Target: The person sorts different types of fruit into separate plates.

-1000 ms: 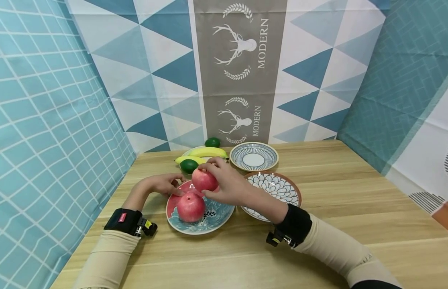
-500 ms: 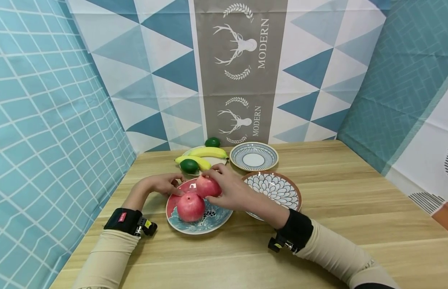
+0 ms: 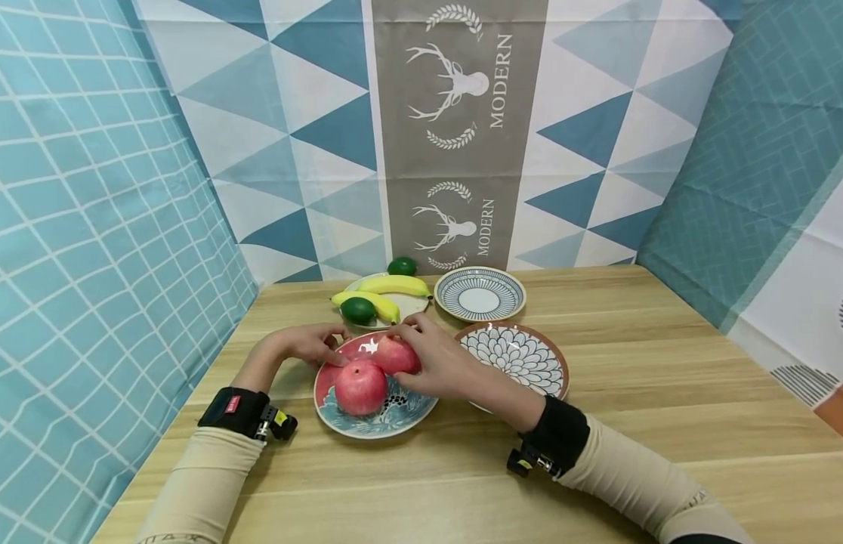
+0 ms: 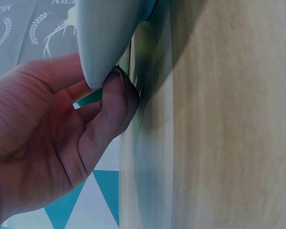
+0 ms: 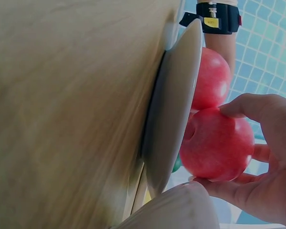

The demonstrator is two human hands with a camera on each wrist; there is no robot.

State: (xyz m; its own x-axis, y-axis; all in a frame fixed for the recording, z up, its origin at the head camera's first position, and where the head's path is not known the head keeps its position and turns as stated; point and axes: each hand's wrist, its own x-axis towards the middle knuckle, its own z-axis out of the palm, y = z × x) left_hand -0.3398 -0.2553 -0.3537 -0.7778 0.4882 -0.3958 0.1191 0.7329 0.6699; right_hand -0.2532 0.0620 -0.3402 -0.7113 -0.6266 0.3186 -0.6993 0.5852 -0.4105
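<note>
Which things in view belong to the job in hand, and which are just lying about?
In the job:
red-and-blue plate, rim pinched by the left grip
held red fruit, in the right grip
second red fruit, on that plate

Seemingly lying about:
rear banana
front banana
near green fruit
far green fruit
pale plate under the bananas
blue-lined plate
flower-patterned plate

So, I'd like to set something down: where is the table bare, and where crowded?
Bare: the tabletop right of the petal-patterned plate and blue-striped plate, beyond the right sleeve; also the front strip between that sleeve and the left sleeve. Crowded: the red-and-blue plate with two apples, left hand and right hand; bananas close behind.
</note>
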